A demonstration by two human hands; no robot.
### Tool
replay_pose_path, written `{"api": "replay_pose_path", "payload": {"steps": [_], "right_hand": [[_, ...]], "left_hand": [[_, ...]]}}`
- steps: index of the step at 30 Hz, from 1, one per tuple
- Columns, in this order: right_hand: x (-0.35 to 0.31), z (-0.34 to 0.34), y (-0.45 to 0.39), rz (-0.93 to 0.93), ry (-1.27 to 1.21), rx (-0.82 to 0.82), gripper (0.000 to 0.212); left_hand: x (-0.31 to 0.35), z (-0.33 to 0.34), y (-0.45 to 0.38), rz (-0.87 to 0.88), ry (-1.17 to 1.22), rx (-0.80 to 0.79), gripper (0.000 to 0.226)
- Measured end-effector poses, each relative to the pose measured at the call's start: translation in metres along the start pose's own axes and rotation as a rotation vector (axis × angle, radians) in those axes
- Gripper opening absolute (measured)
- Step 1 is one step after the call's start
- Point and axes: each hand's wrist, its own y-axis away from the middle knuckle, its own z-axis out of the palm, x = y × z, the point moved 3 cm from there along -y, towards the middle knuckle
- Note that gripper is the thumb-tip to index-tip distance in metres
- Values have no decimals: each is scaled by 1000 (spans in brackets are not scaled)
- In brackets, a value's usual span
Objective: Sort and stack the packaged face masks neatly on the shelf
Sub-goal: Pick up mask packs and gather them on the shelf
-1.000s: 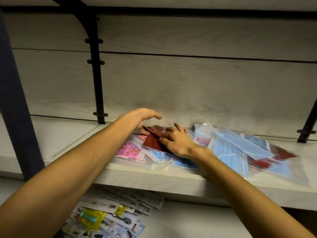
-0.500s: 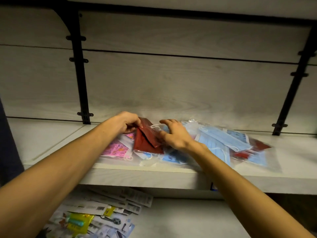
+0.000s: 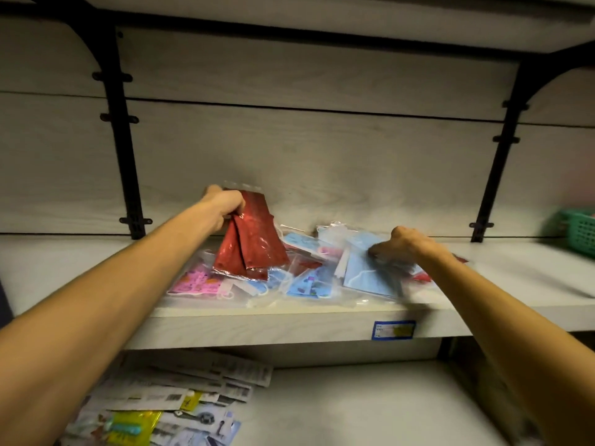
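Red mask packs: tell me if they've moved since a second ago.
Yes. The left hand has lifted the red mask packs off the pile, up against the back panel.

The pale wood-grain shelf (image 3: 64, 268) lies bare to the left of the loose heap of clear-packaged face masks (image 3: 309, 278), up to the black metal bracket upright (image 3: 128, 175) at the back wall. Right of the heap it is bare again as far as a second black upright (image 3: 492, 175) and a green plastic basket (image 3: 576, 230) at the far right edge. The shelf board above (image 3: 289, 11) caps the headroom. Both forearms cross the shelf's front edge. Below, flat printed packets (image 3: 161, 403) cover the lower shelf's left part.
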Motion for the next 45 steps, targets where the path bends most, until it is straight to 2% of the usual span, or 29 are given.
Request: {"api": "replay_pose_path", "payload": {"steps": [3,8,13,15,17,19,22,27,31,35,37,41,45], "right_hand": [[-4,0,10,-18,-24,23,49],[-17,-5,18,-46,-154,68,44],[-33,-12,23,-112,-352,136,31],[-36,-13,27,-128,-489,120,35],[-40,-15,30,-130,-578,115,39],[-43,-17,30,-111,-701,95,34],[-47,-17,34,-72,-852,47,23],[-63,-17,52,-196,-927,31,11],[-84,-25,81,-257,-978,126,29],[-110,-32,122,-278,-1010,195,36],[-125,-36,146,-281,-1048,218,35],[-158,-35,201,-273,-1155,290,17],[-204,-16,262,-230,-1326,299,18]], "left_hand": [[7,-5,1,32,16,55,37],[22,-6,22,62,177,54,14],[27,-1,38,111,290,-107,17],[25,0,38,116,297,-136,22],[23,1,38,101,355,-229,24],[21,2,40,89,383,-299,29],[16,3,42,98,392,-305,36],[15,-8,52,154,419,-292,37],[17,-33,68,208,441,-262,38],[13,-73,87,226,473,-230,38],[11,-96,100,230,519,-225,35],[2,-150,136,275,560,-235,32],[-10,-207,175,412,472,-274,33]]}}
